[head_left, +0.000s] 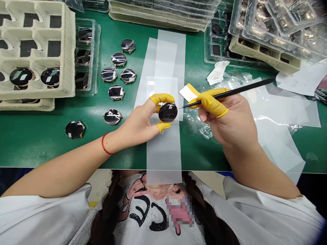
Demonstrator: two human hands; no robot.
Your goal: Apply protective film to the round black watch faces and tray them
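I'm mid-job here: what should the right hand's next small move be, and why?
Probably ease the black fine-tipped tool lightly against the rim of the watch head. The right hand aims its point at that rim, and the left hand steadies the case by its edges. Whether they touch is too fine to tell.

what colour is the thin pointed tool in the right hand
The tool is black; it shows best in the head view.

Black watch [168, 113], yellow finger cots [214, 104], green table [51, 123]
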